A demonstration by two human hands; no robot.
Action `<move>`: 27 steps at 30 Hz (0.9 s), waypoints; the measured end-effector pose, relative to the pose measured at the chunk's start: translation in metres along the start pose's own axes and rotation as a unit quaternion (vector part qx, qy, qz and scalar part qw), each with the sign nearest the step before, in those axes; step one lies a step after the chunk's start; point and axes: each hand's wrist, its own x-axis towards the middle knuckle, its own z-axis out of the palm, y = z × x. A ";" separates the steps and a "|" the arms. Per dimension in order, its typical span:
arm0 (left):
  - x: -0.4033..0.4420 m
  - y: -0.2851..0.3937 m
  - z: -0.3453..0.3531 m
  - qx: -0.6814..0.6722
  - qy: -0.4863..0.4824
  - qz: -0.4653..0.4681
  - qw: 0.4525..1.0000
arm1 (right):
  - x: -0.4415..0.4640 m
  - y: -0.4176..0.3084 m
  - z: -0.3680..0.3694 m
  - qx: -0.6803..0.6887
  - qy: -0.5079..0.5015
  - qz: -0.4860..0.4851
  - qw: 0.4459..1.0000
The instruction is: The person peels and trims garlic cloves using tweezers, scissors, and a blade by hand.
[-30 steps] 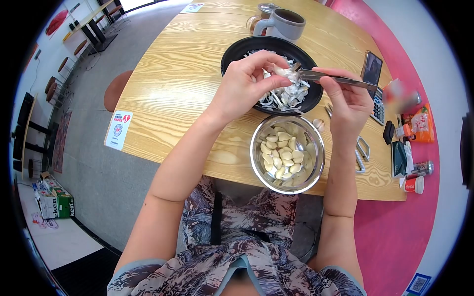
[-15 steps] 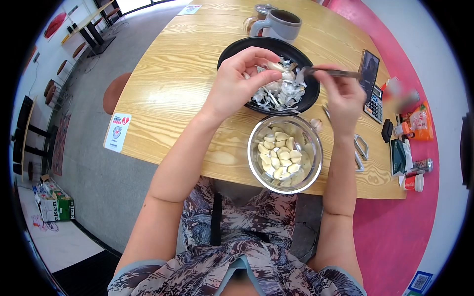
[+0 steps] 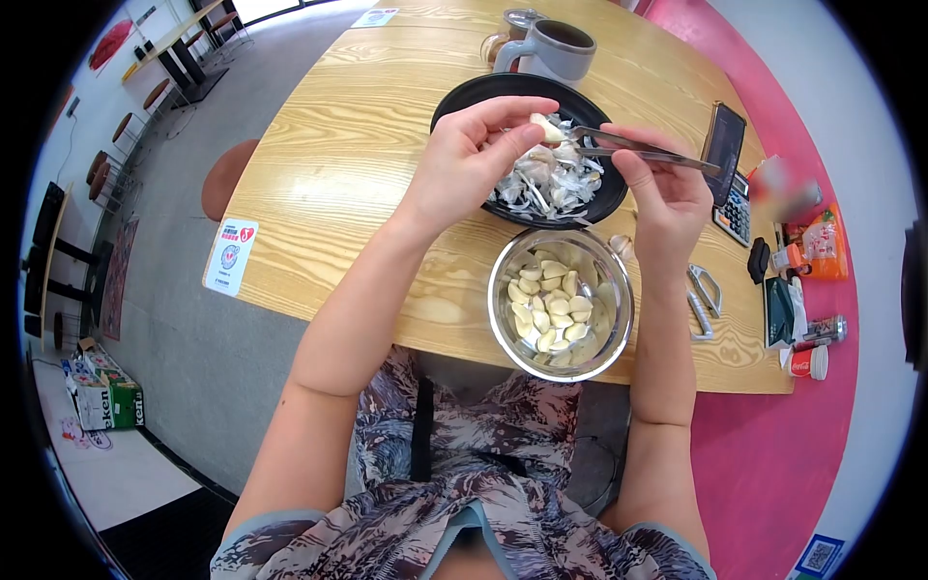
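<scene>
Above the black plate (image 3: pixel 447 97), my left hand (image 3: pixel 480 145) pinches a garlic clove (image 3: pixel 549 129) between thumb and fingers. My right hand (image 3: pixel 667 188) grips metal tweezers (image 3: pixel 662 155), whose two tips are apart and point at the clove from the right. Whether the tips touch the clove I cannot tell. White papery garlic skins (image 3: pixel 551 184) are heaped on the plate below both hands. Nearer to me, a steel bowl (image 3: pixel 498 333) holds several peeled cloves (image 3: pixel 553 300). One unpeeled garlic piece (image 3: pixel 622 247) lies on the table just right of the bowl.
A grey mug (image 3: pixel 559 50) and a lidded glass jar (image 3: pixel 520 19) stand behind the plate. To the right are a phone (image 3: pixel 724 145), a calculator (image 3: pixel 733 215), a metal-framed tool (image 3: pixel 704 295), and a red paper cup (image 3: pixel 808 362) near the pink edge.
My right hand has turned, and the tweezers now show two spread arms near the clove. A pale skin strip at their tips is no longer seen there. My left hand has barely moved.
</scene>
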 end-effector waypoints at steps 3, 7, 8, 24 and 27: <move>-0.001 -0.002 0.001 -0.020 -0.010 -0.004 1.000 | -0.002 0.000 0.001 0.016 -0.019 0.003 1.000; -0.002 0.004 -0.002 -0.025 -0.041 -0.031 0.998 | -0.004 0.002 0.000 -0.001 -0.013 0.004 1.000; -0.001 0.002 -0.001 -0.025 -0.042 -0.030 0.998 | -0.004 0.002 0.000 0.000 -0.003 0.007 1.000; -0.002 -0.004 0.003 0.019 -0.010 0.024 0.999 | -0.002 0.000 -0.001 0.050 0.036 0.049 0.997; -0.002 -0.007 0.002 0.029 0.006 0.025 0.999 | -0.006 -0.002 0.003 0.054 0.010 0.055 0.997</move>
